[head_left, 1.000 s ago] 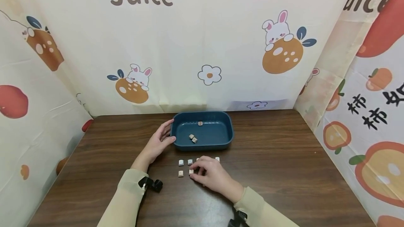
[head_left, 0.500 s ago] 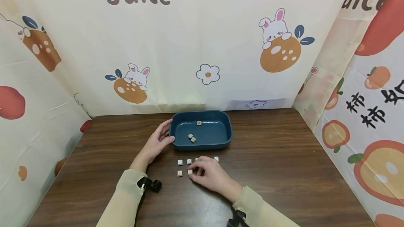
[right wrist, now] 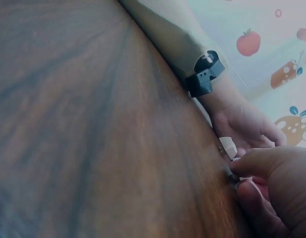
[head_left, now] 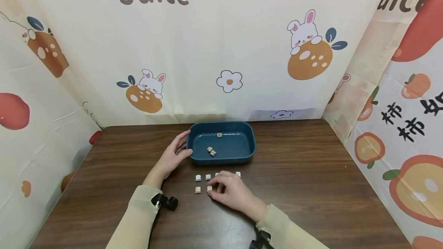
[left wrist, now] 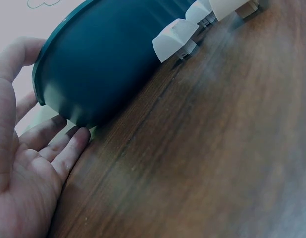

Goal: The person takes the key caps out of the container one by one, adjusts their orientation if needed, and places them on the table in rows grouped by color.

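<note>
My left hand (head_left: 174, 156) spreads against the left end of a dark blue tray (head_left: 221, 161), thumb and fingers touching its rim and outer wall. In the left wrist view, the fingers (left wrist: 74, 148) lie nearly straight under the tray's curved side. My right hand (head_left: 232, 193) pinches a pale keycap (head_left: 209, 188) between thumb and fingertips, low at the table. Left of it sits another keycap (head_left: 198, 190). Behind these, a row of white keycaps (head_left: 198, 178) runs along the tray's front, partly hidden by my right hand.
Inside the tray lie a pair of small beige keycaps (head_left: 211, 151) near the front and one keycap (head_left: 219, 135) at the back. The brown wooden table (head_left: 304, 180) ends at a printed curtain (head_left: 194, 49) behind. Black wrist cameras (head_left: 165, 202) sit on both sleeves.
Both hands, the tray and the keycaps keep their places. Only the head view shifts slightly.
</note>
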### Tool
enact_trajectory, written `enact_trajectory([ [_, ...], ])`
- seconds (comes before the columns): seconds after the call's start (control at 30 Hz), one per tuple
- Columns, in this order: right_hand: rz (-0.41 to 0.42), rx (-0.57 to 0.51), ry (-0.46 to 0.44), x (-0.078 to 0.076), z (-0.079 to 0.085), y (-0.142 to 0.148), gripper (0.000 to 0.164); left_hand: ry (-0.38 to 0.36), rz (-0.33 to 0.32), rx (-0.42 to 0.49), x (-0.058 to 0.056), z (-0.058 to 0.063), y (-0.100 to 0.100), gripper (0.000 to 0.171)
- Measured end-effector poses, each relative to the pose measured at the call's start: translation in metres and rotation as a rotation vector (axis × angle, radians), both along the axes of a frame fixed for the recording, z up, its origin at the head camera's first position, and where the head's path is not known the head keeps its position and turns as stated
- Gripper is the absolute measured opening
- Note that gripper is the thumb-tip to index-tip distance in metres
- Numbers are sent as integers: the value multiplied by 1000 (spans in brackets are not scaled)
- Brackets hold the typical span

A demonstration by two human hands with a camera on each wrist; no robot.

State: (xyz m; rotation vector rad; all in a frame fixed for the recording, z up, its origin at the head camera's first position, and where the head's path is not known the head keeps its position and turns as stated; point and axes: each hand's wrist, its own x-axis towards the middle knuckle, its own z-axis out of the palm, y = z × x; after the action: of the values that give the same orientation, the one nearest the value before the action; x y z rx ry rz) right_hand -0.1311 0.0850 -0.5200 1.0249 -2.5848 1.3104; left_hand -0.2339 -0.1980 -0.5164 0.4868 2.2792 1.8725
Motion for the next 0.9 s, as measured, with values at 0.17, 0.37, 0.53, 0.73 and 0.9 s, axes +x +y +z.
enact_trajectory([
  [0.17,4,-11,14,0,1,0,20,0,-1,-1,0,1,1,70],
  [0.37,0,-13,6,-1,-1,0,19,-3,-2,0,0,0,0,70],
  [0.53,4,-16,19,-1,-2,1,20,-3,-1,1,0,0,0,71],
  [0.73,8,-17,33,-2,-4,1,19,-2,-3,2,0,0,1,71],
  [0.9,9,-15,26,-2,-5,1,19,-4,-1,2,0,0,0,70],
])
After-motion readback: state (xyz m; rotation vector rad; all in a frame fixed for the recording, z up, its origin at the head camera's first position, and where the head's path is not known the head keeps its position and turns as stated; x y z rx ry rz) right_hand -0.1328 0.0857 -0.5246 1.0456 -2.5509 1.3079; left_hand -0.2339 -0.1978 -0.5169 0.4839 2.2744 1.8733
